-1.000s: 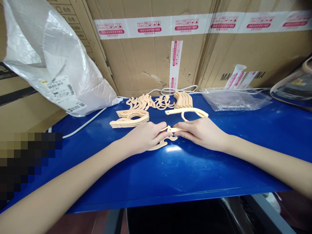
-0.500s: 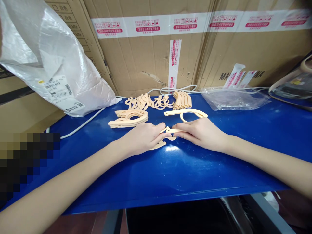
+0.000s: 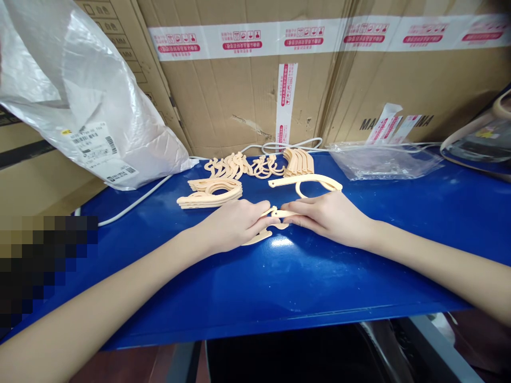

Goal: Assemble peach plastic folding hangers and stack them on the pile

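Note:
My left hand [image 3: 233,226] pinches a beige plastic hanger piece [image 3: 269,211] between thumb and fingers, just above the table. Its far end meets a beige hanger arm [image 3: 284,214] that my right hand [image 3: 335,219] grips from the right. Most of both pieces is covered by my fingers. Below the fingertips another curved beige part [image 3: 258,238] shows, and I cannot tell whether it is joined to the held pieces. A loose hanger arm [image 3: 297,181] lies behind my right hand. Stacked hanger arms [image 3: 209,199] sit beyond my left hand.
Behind lie a heap of beige hooks [image 3: 233,166] and a row of upright hanger arms [image 3: 298,162] on the blue table [image 3: 239,298]. A white plastic bag [image 3: 120,117], a clear bag [image 3: 383,162], a white cable [image 3: 139,201] and cardboard boxes [image 3: 223,90] surround them.
Both hands keep nearly the same place and grip. The loose hanger arm behind my right hand has shifted very slightly up and to the right.

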Motion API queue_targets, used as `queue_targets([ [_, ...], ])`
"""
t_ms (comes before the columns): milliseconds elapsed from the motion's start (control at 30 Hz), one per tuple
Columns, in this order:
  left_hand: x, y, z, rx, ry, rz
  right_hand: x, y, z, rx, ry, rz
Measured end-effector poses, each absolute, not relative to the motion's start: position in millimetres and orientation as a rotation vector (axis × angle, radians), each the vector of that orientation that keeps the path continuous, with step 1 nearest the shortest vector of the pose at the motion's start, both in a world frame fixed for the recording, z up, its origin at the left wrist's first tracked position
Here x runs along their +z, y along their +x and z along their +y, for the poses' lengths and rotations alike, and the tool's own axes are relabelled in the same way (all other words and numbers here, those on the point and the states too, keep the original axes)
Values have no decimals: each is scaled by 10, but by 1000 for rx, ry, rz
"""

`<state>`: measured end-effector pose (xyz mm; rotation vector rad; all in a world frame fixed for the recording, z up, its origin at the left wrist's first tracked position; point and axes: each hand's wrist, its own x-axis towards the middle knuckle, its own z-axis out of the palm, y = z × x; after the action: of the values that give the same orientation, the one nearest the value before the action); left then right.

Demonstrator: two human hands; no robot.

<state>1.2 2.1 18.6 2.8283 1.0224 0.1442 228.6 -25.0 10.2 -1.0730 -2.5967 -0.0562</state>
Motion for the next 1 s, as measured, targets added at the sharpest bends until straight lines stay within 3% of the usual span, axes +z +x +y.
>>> queue_targets([
  [200, 199, 17, 7, 147, 2849, 1019, 60, 2314, -234, -207, -981, -2585],
  [433, 237, 39, -18, 50, 2974, 1066, 36, 2329, -218, -179, -938, -2580],
  [1000, 256, -2, -10, 229, 2875, 962, 25, 2339, -215, -200, -895, -2536],
])
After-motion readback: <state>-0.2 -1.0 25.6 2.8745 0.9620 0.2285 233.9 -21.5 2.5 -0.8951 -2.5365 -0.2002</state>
